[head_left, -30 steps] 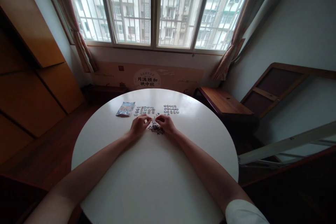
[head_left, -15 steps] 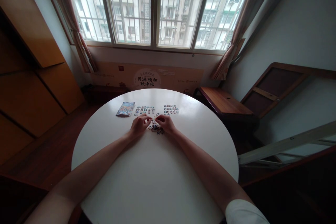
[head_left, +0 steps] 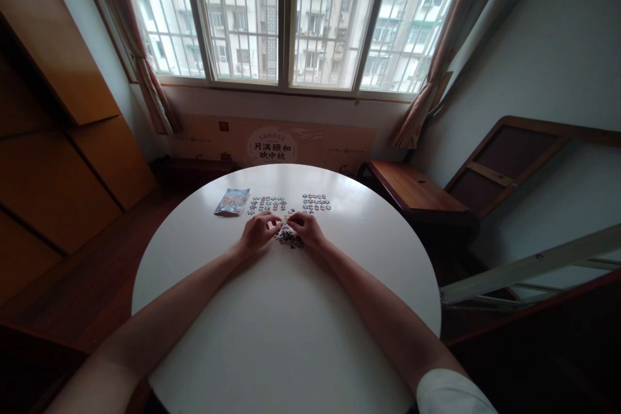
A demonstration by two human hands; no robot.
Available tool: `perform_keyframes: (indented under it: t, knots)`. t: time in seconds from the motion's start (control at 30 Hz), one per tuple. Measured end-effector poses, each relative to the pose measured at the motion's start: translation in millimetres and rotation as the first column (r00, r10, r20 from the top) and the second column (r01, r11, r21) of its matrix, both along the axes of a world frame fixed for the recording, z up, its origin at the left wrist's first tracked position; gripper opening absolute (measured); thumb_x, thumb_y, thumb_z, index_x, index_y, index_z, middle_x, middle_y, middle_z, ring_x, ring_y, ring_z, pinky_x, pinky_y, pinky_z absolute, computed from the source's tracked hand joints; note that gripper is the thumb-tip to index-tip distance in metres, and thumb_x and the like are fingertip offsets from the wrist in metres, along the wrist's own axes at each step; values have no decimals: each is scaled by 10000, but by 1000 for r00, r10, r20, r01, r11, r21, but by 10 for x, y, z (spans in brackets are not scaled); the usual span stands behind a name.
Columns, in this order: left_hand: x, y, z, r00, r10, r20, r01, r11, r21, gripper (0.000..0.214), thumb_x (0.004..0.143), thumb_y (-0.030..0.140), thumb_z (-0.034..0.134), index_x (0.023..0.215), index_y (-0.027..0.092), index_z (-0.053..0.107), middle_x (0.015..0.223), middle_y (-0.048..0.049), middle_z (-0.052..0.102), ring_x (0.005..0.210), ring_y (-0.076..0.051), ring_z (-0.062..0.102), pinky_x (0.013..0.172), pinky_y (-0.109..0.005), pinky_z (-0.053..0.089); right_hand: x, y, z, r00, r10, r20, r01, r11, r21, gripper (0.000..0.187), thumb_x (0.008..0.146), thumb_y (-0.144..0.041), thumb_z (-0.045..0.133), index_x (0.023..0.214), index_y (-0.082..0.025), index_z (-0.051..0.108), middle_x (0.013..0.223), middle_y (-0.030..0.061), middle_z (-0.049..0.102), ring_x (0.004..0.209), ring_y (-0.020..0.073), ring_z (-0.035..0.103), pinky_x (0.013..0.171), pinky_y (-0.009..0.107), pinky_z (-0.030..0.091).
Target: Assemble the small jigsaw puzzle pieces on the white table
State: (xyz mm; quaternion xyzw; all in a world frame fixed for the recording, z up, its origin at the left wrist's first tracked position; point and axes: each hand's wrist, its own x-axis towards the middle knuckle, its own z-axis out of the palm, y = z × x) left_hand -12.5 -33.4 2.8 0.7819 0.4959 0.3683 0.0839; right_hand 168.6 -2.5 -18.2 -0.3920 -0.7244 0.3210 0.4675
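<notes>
Both my hands rest on a round white table, over a small heap of loose jigsaw pieces. My left hand has its fingers curled and pinched together at the heap's left edge. My right hand is curled too, fingertips pinched at the heap's upper right, nearly touching the left fingertips. What each pinch holds is too small to make out. Beyond the hands lie two laid-out groups of pieces, one on the left and one on the right.
A small printed picture packet lies at the table's far left. A wooden side table stands to the right, and a leaning wooden frame beside it. Wooden cabinets line the left wall. A barred window is ahead.
Almost nothing differs; my fingertips have shifted slightly closer together over the heap of pieces.
</notes>
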Motion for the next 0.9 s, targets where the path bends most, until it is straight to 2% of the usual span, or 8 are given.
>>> perform_keyframes:
  t: [0.9]
  knots:
    - [-3, -9, 9, 1000, 21, -19, -21, 1000, 9, 279, 824, 432, 535, 888, 212, 695, 850, -10, 650, 556, -89, 562, 565, -223, 399, -8, -21, 26, 1000, -6, 24, 6, 1000, 10, 181, 737, -300, 622, 755, -126, 671, 691, 47, 663, 618, 133, 578, 594, 238, 445]
